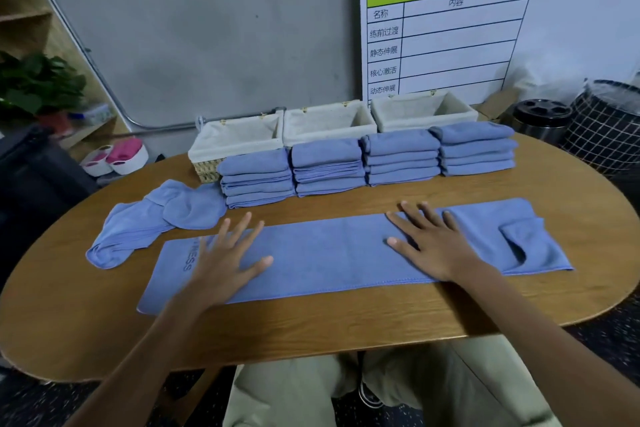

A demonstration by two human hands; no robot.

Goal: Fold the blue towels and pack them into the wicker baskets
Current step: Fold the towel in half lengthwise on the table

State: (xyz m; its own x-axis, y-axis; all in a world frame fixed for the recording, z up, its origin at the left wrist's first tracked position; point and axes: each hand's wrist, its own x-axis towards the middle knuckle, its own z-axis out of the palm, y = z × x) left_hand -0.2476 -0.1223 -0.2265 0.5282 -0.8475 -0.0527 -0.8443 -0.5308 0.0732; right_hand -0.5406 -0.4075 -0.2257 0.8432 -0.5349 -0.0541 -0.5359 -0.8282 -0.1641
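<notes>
Two hands lie flat on the long towel [329, 253] I have spread across the table [346, 322]. My left hand [225, 260] presses near its 9 o'clock end, fingers straight and splayed, beside some embossed lettering. My right hand [433, 246] presses right of centre, fingers likewise straight, holding nothing. The towel runs from 9 to 3 o'clock in front of me; its corner at 3 o'clock is turned back in a small flap.

At 10 o'clock from the left hand a crumpled towel [152, 225] lies loose on the wood, touching the nearest stack. Toward 12 o'clock four stacks [367, 163] of folded towels stand side by side in a row. Behind them, three baskets [329, 123] with pale cloth liners sit in a line against the wall; I see no towels in them.

At 1 o'clock a whiteboard [485, 28] with a green header leans on the wall. At 2 o'clock, off the table, stands a checked bin [606, 128]. At 10 o'clock a plant [38, 83] sits on a shelf
</notes>
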